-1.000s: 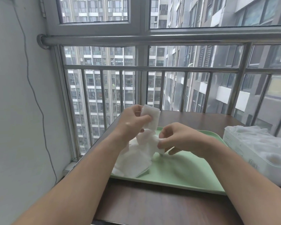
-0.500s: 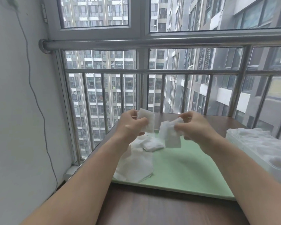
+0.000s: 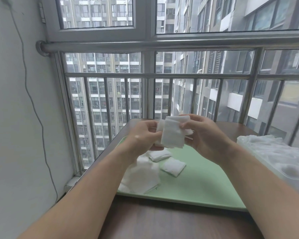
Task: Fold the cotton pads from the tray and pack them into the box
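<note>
A thin grey cable runs down the white wall at the left of the frame. At centre, above a pale green tray, two bare hands hold up a square white cotton pad. The left hand curls its fingers on the pad's left edge; the right hand pinches its upper right part. On the tray's left side lie a loose pile of flat pads and two folded pads. At the right edge stands a box filled with white cotton. The tray rests on a dark wooden table.
</note>
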`<state>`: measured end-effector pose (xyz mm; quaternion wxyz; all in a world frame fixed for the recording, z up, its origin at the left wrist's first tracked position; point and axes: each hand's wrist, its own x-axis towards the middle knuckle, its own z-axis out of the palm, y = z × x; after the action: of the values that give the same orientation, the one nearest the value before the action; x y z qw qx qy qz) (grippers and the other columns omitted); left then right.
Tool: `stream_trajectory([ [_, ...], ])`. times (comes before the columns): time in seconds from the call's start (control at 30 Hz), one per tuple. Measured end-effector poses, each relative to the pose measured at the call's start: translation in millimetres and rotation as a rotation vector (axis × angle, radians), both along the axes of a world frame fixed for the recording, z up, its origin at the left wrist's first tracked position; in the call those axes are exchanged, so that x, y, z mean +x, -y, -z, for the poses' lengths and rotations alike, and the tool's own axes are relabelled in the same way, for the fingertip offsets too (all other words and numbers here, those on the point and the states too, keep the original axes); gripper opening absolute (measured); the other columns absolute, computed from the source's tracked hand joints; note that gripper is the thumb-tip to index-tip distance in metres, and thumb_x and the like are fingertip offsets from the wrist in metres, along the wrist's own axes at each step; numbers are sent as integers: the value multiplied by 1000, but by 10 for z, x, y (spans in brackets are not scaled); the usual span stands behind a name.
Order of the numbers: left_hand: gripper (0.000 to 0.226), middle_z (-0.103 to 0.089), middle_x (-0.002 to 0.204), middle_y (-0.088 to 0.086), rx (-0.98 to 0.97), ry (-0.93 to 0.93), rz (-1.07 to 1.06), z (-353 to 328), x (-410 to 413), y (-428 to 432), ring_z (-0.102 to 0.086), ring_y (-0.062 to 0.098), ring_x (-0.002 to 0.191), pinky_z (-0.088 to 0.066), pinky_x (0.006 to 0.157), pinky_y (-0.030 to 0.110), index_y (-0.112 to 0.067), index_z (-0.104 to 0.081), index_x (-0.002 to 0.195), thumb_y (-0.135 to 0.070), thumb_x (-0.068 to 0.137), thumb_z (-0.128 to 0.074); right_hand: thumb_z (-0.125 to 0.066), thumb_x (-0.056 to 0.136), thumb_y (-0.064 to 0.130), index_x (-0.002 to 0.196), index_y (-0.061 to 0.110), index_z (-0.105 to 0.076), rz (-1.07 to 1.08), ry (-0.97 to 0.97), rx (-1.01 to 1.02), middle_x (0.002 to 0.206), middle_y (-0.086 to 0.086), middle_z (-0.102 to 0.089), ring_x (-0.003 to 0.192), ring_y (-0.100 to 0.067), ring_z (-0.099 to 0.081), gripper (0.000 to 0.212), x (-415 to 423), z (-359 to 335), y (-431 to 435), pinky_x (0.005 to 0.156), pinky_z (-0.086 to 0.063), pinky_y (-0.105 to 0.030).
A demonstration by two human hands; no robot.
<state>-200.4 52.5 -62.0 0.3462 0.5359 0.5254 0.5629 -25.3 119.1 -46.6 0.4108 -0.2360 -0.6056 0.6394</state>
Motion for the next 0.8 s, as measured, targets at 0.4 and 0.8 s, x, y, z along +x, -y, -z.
stream_trajectory([
  [0.4,24,-73,85,4,-57,53,82,-64,33,36,-72,16,77,-58,66,32,-10,-73,103,-23,103,-53,-73,81,-8,105,2,-66,207,46,112,99,-18,-72,90,-29,-67,27,5,37,7,91,-54,-51],
  [0.8,20,-74,107,8,19,-3,69,-32,-6,51,-75,18,90,-61,71,30,-19,-68,107,-7,91,-71,-68,92,15,106,14,-61,306,-213,-70,97,-4,-69,85,-18,-67,16,35,26,-104,62,-54,-26],
])
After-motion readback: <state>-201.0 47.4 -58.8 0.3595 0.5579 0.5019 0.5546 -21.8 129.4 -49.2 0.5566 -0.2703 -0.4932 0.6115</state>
